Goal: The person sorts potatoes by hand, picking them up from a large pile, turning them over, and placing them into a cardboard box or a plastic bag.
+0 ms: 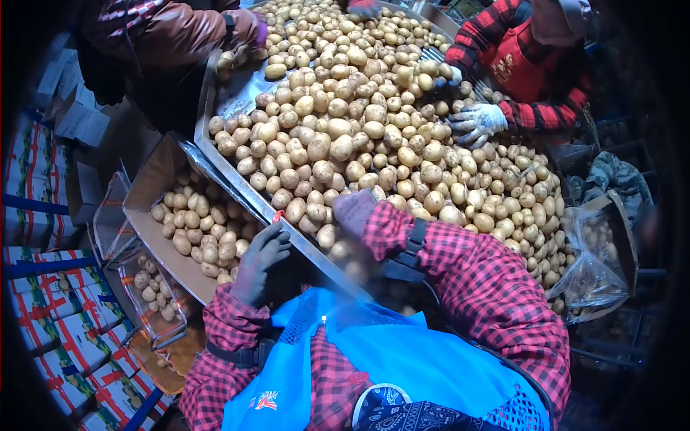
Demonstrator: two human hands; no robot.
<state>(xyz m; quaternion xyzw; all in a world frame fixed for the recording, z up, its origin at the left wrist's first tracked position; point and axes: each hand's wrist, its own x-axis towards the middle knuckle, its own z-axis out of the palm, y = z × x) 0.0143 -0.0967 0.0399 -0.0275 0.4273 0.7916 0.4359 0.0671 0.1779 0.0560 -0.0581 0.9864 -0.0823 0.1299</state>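
A large heap of potatoes (341, 147) fills a metal-rimmed sorting table (248, 183) in front of me. My left hand (260, 262), in a grey glove, is beside the table's near rim with its fingers stretched out and nothing in them. A red tie (278, 215) sits on the rim just above those fingers. My right hand (353, 212), in a dusty purplish glove, reaches over the near edge of the heap, against the potatoes. Its fingers are mostly hidden and smeared. Just below it, a potato (356, 271) by the rim is blurred.
Left of the table stand an open cardboard box of potatoes (201, 223) and a plastic-lined box (152, 291) with potatoes. Printed cartons (72, 323) are stacked farther left. A bag-lined box (593, 266) is at right. A co-worker's gloved hands (480, 122) work on the heap; another person's sleeve (190, 32) reaches in top left.
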